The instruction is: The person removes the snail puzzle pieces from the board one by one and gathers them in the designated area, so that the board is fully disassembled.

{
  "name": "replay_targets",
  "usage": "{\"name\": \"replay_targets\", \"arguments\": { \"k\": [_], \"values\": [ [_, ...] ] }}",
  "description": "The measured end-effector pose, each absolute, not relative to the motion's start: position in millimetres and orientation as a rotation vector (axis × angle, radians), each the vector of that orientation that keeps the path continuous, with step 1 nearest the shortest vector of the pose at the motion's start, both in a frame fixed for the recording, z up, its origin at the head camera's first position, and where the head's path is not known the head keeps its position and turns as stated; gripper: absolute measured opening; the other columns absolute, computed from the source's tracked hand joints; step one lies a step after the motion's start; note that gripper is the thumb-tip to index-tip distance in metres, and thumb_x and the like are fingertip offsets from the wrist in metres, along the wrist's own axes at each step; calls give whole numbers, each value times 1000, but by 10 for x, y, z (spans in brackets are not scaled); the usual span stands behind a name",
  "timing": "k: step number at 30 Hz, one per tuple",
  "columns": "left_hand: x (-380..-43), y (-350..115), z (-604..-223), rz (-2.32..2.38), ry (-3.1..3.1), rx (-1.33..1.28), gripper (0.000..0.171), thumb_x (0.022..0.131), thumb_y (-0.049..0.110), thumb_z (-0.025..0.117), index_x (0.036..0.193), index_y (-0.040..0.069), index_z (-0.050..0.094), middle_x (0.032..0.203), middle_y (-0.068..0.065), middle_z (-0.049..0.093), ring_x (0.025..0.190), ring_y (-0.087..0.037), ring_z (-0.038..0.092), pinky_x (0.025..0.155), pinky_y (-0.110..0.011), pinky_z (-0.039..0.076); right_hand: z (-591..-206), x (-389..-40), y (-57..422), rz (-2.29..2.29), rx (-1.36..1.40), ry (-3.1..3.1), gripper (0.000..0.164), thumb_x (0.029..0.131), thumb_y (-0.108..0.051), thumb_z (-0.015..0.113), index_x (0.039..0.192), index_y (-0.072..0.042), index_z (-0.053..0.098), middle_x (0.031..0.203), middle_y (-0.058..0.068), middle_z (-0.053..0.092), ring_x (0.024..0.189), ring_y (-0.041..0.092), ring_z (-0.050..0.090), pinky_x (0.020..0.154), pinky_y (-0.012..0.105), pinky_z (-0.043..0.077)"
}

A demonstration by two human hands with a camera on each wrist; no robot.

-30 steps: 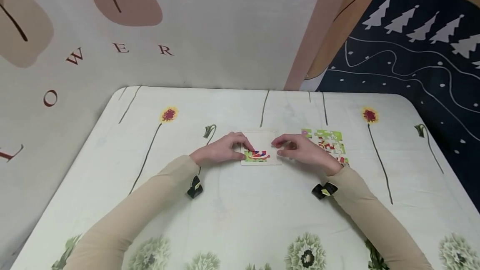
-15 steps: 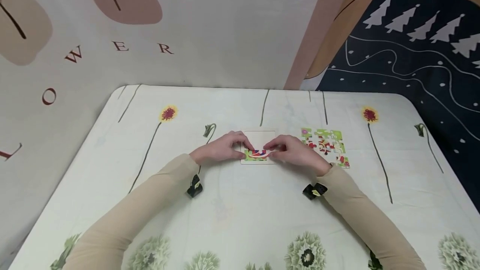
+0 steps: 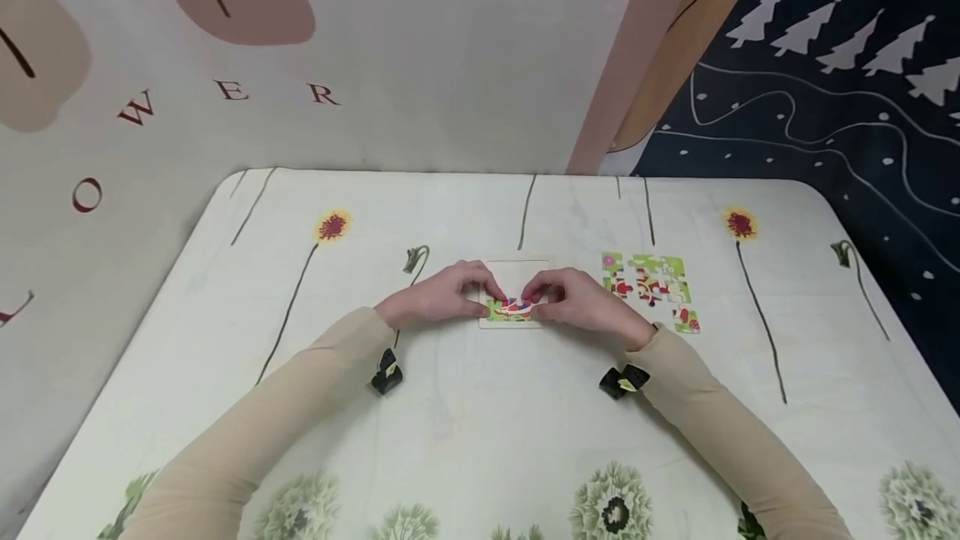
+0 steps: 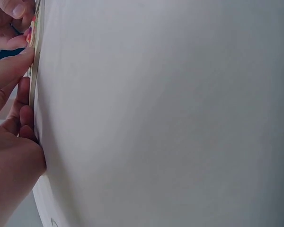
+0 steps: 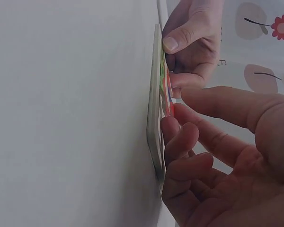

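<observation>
A thin pale puzzle board (image 3: pixel 514 272) lies on the cloth between both hands. Along its near part runs a short strip of joined puzzle pieces (image 3: pixel 513 309), printed red, white, blue and green. My left hand (image 3: pixel 441 293) pinches the strip's left end, thumb on the near side and index finger on the far side. At the other end my right hand (image 3: pixel 576 298) pinches the red-tipped puzzle piece (image 5: pixel 169 105) between thumb and fingers. In the right wrist view the strip bows slightly up from the board, and the right fingertips hide its end.
To the right lies a group of loose and partly joined puzzle pieces (image 3: pixel 654 283), green with red figures. A single puzzle piece (image 3: pixel 686 320) sits at its near corner. The tablecloth (image 3: pixel 465 423) has printed flowers. A patterned curtain (image 3: pixel 450 57) stands behind the table.
My right hand has moved left from beside the board onto the strip's right end, closing its fingers there. More of the puzzle pieces at right now shows. The left hand holds its place.
</observation>
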State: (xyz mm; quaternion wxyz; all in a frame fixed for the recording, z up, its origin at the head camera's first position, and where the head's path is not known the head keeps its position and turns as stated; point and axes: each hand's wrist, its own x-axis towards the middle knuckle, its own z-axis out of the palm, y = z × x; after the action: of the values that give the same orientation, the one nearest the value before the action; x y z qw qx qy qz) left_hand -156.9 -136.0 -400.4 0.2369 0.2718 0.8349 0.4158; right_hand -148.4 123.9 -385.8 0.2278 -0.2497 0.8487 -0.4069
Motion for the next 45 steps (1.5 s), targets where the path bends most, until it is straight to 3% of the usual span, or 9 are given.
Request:
{"name": "replay_targets", "arguments": {
  "k": [20, 34, 45],
  "values": [
    [-1565, -1357, -3983, 1161, 2285, 757, 23, 90, 0, 74, 112, 4, 75, 118, -8, 66, 118, -26, 49, 105, -41, 33, -3833, -1480, 1146, -1259, -653, 2303, 9, 90, 6, 67, 91, -3, 68, 87, 7, 67, 68, 15, 53, 62, 27, 42],
    [-1580, -1358, -4006, 1160, 2280, 766, 24, 90, 0, 74, 113, 4, 75, 119, -8, 66, 118, -26, 49, 104, -41, 33, -3805, -1453, 1175, -1261, -669, 2320, 12, 88, 7, 65, 90, -3, 70, 85, 5, 70, 70, 15, 55, 62, 27, 43],
    [-1575, -1359, -4006, 1184, 2264, 775, 23, 89, -2, 74, 112, 3, 75, 118, -9, 67, 117, -26, 50, 105, -41, 33, -3759, -1476, 1304, -1299, -605, 2342, 6, 93, 3, 69, 92, -2, 71, 89, 7, 73, 78, 18, 62, 73, 31, 47]
  ]
}}
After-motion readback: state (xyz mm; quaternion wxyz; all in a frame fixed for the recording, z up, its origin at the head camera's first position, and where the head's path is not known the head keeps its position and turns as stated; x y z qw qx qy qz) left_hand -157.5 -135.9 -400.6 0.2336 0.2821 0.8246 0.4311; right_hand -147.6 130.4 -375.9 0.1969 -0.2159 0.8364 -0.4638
